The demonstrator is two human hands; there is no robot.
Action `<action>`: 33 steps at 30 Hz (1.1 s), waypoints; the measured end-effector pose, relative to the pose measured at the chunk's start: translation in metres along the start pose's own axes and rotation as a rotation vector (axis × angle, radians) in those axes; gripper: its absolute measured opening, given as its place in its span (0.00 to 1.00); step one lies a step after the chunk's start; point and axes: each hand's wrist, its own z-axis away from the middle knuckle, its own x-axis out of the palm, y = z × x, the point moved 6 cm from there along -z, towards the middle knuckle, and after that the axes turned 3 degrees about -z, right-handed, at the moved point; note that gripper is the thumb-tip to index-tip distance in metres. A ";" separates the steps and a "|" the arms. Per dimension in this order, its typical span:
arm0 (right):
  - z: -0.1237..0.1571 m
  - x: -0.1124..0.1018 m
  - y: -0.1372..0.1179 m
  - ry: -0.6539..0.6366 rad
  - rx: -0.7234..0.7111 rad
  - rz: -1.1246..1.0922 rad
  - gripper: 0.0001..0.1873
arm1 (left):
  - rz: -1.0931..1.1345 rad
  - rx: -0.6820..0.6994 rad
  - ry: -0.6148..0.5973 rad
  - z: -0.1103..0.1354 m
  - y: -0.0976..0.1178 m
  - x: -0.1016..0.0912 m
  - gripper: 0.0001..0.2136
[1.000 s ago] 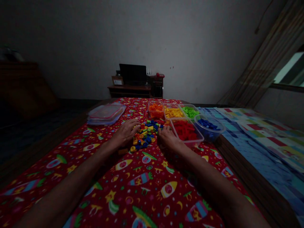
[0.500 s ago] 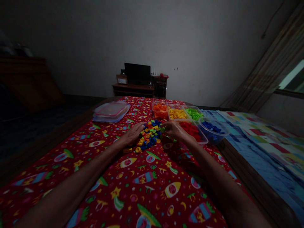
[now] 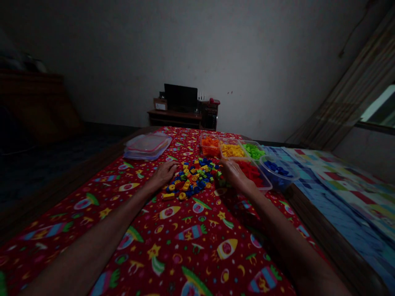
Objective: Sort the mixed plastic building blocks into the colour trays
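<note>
A loose pile of small toy building blocks (image 3: 197, 176) in yellow, blue, green, orange and red lies on the red patterned tablecloth (image 3: 191, 255). At the pile's left edge rests my left hand (image 3: 163, 173), its fingers loosely bent and apart, with no block seen in it. My right hand (image 3: 234, 174) is at the pile's right side, close to the clear tub of red blocks (image 3: 251, 172). Its fingers point down into shadow, with green blocks just beneath them; whether it grips one is hidden.
Behind are clear tubs of orange blocks (image 3: 210, 144), yellow blocks (image 3: 232, 150) and green blocks (image 3: 253, 151). A round tub of blue blocks (image 3: 277, 170) stands at the right near the table edge. Stacked lids (image 3: 148, 146) lie at the back left. A bed (image 3: 339, 185) adjoins the right side.
My left hand has drawn back leftward from the pile, uncovering more blocks. The pile looks more spread out. My right hand has shifted slightly right, towards the red blocks' tub.
</note>
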 end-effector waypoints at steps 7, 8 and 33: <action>0.003 0.034 -0.010 -0.060 -0.112 0.130 0.11 | 0.033 0.019 0.015 0.002 -0.004 0.008 0.21; 0.003 0.036 -0.010 -0.055 -0.107 0.127 0.11 | 0.026 0.020 0.013 0.002 -0.003 0.009 0.21; -0.072 -0.076 0.167 -0.018 0.427 0.290 0.17 | 0.098 -0.065 0.005 0.007 -0.004 0.000 0.22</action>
